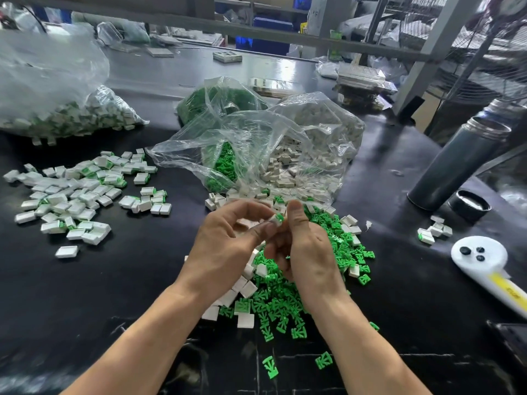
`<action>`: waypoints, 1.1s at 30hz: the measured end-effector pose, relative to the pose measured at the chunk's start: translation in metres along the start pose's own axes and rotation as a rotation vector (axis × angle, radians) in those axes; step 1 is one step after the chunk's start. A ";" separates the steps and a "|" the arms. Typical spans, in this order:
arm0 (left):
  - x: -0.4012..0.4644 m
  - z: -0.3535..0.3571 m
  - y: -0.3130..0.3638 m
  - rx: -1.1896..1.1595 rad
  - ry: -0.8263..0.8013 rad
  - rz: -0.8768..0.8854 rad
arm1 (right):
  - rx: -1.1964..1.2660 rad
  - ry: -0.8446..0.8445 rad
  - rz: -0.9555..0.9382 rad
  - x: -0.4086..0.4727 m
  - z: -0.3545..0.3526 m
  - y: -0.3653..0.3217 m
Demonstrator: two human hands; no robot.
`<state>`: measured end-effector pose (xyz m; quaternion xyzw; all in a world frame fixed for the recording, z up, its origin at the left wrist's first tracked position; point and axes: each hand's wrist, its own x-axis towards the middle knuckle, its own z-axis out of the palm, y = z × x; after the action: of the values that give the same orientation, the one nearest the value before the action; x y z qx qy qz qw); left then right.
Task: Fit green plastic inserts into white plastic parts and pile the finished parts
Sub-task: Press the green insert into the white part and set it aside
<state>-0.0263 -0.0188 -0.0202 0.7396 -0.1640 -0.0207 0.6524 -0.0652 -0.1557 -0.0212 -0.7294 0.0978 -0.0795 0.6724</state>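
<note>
Both hands raised over the table [385, 280], meeting just above the loose heap [288, 297] of green and white pieces. Left hand [228, 246] curled, thumb and fingers pinching a white part [273, 219]. Right hand [305, 249] curled too, thumb up, pressing a green insert [280, 217] against that part. Insert apparently half seated only, with a green edge showing at the top; depth hard to tell, because of some blur there.

To do this step well: hold the part by its side walls, open face toward the insert, without covering the opening. Line up the insert square with the cavity before any push; a tilted entry probably jams or bends the thin green ribs. Push with the thumb pad straight along the cavity, with counter-pressure from the other hand behind the part. Stop when the green edge sits level with the white rim. If resistance comes early, better to pull back and align again than to force.

Then drop the finished piece on the pile [74, 195] at the left, well apart from the heap, so no mixing with raw pieces. Supply bag [256, 143] just behind the hands, close enough for easy refilling.
</note>
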 end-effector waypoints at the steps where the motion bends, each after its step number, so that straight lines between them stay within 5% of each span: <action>1: 0.000 0.002 0.001 -0.002 -0.018 0.010 | 0.030 -0.026 0.015 -0.001 0.002 0.000; 6: -0.002 0.009 -0.001 -0.023 -0.071 0.021 | 0.159 -0.063 -0.038 0.002 0.009 0.004; 18: -0.007 0.026 0.000 -0.137 -0.004 0.061 | 0.001 0.194 -0.136 0.010 0.015 0.012; 33: -0.006 0.022 -0.001 -0.239 0.024 0.045 | -0.018 0.180 -0.155 0.011 0.015 0.013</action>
<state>-0.0374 -0.0386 -0.0255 0.6527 -0.1690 -0.0165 0.7383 -0.0513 -0.1445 -0.0360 -0.7306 0.1018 -0.1953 0.6463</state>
